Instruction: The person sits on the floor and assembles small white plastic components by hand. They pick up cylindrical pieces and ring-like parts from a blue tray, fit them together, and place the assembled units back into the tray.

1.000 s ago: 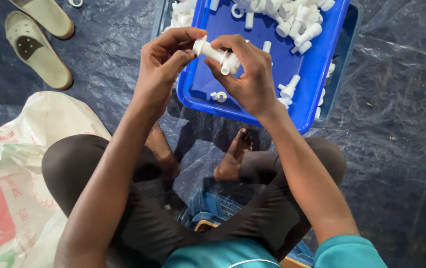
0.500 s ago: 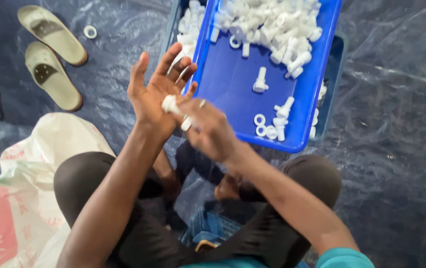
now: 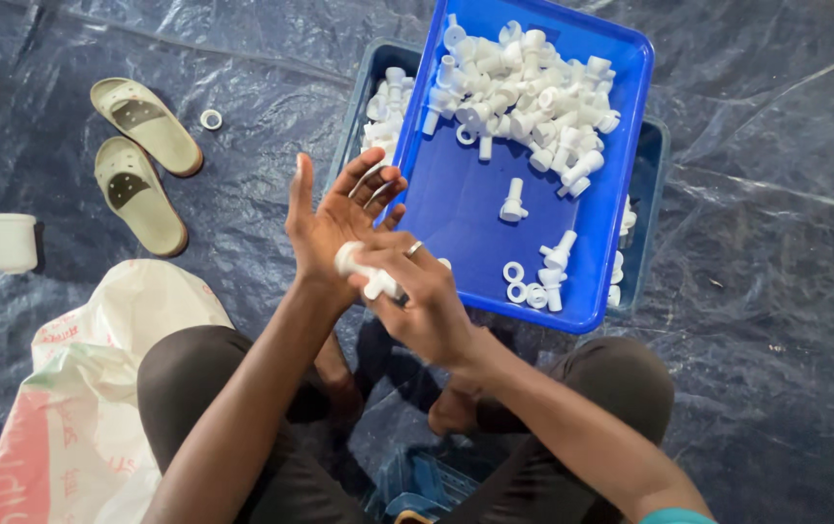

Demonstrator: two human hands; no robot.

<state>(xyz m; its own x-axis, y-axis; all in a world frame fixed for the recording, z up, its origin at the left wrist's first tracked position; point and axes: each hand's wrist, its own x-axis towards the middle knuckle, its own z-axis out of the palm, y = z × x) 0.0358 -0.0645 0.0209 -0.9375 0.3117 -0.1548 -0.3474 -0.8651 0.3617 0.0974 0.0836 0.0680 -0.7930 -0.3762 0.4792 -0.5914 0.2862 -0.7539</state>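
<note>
While the left hand (image 3: 334, 221) stands spread, fingers fanned upward, its palm bears a white plastic fitting (image 3: 366, 272) that the right hand (image 3: 424, 301) pinches against it, just in front of the near edge of the blue tray (image 3: 456, 209). More white fittings (image 3: 524, 87) lie heaped at the tray's far end, with a few loose rings (image 3: 524, 286) near its front. A pair of sandals (image 3: 140, 160) and a white cup (image 3: 9, 241) rest on the dark plastic sheet (image 3: 776, 291), and a printed sack (image 3: 77, 388) lies beside the person's left knee.
</note>
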